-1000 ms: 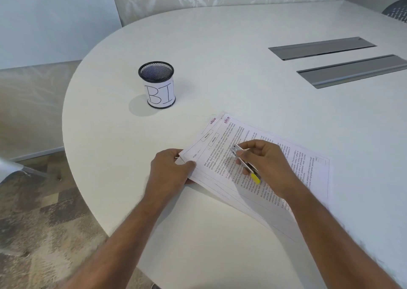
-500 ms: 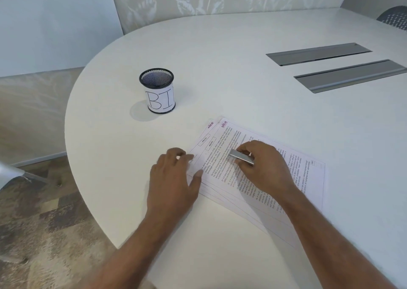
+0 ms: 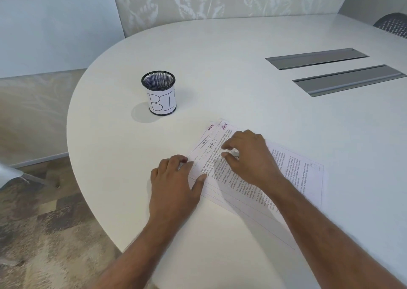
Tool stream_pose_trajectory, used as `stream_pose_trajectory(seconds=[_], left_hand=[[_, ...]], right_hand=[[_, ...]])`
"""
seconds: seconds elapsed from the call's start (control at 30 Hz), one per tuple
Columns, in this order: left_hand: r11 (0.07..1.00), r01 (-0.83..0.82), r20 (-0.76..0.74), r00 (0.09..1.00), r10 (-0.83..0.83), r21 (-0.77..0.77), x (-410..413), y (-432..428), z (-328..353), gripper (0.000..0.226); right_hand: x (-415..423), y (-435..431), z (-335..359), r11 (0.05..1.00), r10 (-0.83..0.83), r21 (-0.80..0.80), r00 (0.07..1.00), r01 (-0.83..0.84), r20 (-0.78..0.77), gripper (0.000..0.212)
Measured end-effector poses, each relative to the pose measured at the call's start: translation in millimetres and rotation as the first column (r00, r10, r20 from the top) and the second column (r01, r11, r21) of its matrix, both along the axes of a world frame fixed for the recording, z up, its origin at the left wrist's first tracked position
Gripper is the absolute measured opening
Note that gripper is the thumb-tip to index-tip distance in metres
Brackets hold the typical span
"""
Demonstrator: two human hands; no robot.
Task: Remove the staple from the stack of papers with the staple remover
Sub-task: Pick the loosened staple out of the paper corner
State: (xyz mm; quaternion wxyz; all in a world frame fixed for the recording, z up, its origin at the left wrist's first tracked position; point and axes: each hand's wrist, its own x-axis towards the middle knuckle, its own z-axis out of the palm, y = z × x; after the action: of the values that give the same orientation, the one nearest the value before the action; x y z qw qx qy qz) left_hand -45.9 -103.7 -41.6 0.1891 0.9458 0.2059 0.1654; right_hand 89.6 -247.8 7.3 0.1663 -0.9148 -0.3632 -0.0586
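A stack of printed papers point(image 3: 293, 169) lies fanned and slanted on the white table point(image 3: 220, 68), its sheets offset at the top corner. My left hand point(image 3: 176, 183) rests flat on the stack's near-left corner, palm down, thumb on the top sheet. My right hand point(image 3: 248, 158) hovers over the upper part of the stack with its fingers curled down. Only a small grey sliver of the staple remover point(image 3: 235, 154) shows under those fingers; the rest is hidden by the hand. The staple itself is not visible.
A black mesh pen cup point(image 3: 159, 92) with a white label reading "BI" stands on the table to the upper left of the papers. Two grey cable-tray lids point(image 3: 348, 79) sit at the far right. The table's curved edge runs along the left, with floor below.
My right hand turned over and moved up-left across the stack, so the staple remover went from plainly visible to nearly hidden. My left hand let go of the corner and lies flat on it.
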Motion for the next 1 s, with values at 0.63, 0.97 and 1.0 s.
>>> stream_pose_trajectory(seconds=[0.63, 0.97, 1.0], left_hand=[[0.997, -0.011, 0.037, 0.999, 0.014, -0.079, -2, 5, -6, 0.039], [0.995, -0.007, 0.047, 0.999, 0.011, -0.098, -2, 5, -7, 0.041], [0.995, -0.006, 0.047, 0.999, 0.011, -0.101, -2, 6, -7, 0.041]], right_hand=[[20, 56, -5, 0.971, -0.04, -0.232, 0.925, -0.052, -0.377, 0.015], [5, 55, -14, 0.951, 0.005, -0.305, 0.986, -0.056, -0.166, 0.017], [3, 54, -14, 0.95, 0.019, -0.306, 0.988, -0.066, -0.153, 0.017]])
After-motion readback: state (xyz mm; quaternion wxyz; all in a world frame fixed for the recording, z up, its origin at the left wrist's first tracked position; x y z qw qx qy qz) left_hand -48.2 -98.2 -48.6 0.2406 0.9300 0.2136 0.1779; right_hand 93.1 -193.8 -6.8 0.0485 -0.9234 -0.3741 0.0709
